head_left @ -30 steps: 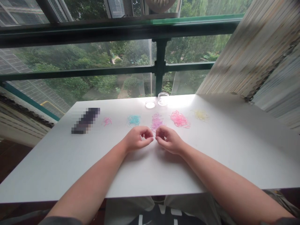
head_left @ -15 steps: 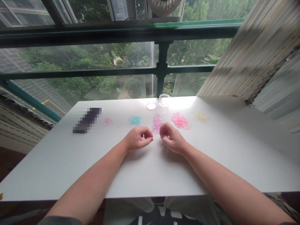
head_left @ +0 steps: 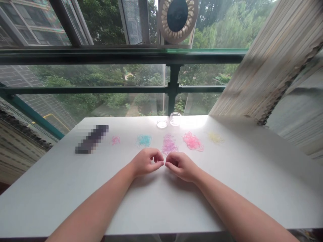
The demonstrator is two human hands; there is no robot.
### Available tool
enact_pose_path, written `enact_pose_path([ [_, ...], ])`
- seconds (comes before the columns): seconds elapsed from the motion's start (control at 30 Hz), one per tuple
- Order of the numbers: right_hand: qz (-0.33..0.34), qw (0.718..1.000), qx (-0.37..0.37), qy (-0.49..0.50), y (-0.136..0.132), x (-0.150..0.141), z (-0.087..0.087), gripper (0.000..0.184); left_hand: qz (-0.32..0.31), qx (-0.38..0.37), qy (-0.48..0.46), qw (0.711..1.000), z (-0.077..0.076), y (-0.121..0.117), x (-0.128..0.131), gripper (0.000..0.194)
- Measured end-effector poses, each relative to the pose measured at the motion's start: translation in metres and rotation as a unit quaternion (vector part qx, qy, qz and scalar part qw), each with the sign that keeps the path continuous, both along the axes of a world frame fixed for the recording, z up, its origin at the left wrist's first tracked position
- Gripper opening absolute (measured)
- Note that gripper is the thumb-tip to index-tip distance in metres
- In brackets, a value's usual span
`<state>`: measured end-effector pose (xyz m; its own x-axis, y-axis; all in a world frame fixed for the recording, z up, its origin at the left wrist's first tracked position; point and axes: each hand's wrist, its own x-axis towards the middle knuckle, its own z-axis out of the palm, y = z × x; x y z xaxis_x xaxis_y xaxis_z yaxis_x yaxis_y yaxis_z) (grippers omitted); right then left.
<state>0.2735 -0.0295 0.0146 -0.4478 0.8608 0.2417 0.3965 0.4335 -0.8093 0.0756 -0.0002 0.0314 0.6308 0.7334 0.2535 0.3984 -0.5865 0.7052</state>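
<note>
My left hand (head_left: 147,162) and my right hand (head_left: 182,165) meet almost fingertip to fingertip above the white table. Thumb and forefinger are pinched together on each; whatever sits between them is too small to make out. Just behind the fingertips lies a purple pile (head_left: 169,144) of thin, tangled loops that look like small rubber bands. Similar piles form a row with it: a small pink one (head_left: 115,139) and a blue one (head_left: 144,140) to the left, a larger bright pink one (head_left: 192,141) and a pale yellow one (head_left: 215,137) to the right.
Near the far edge of the white table (head_left: 75,198) stand a clear round container (head_left: 175,119) and a shallow clear lid (head_left: 162,124). A dark, pixelated object (head_left: 92,139) lies at the left. Behind are a green railing (head_left: 113,57), a round fan (head_left: 177,16) and a curtain (head_left: 257,64).
My right hand drew a little away from the left over the purple pile, then came back beside the left fingertips. My left hand kept its pinch. The view has tilted upward.
</note>
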Motion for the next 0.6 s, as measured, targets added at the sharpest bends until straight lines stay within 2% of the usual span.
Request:
enact_pose_path([
  [0.23,-0.006,1.000,-0.006,0.002,0.0003,0.0002,-0.0014,0.007,0.000,-0.012,0.005,1.000,0.0006,-0.0003,-0.0001,0.005],
  [0.6,-0.002,1.000,-0.001,0.021,-0.0004,-0.0033,-0.0008,0.008,-0.028,-0.071,0.041,0.996,-0.0060,-0.0016,0.0016,0.006],
])
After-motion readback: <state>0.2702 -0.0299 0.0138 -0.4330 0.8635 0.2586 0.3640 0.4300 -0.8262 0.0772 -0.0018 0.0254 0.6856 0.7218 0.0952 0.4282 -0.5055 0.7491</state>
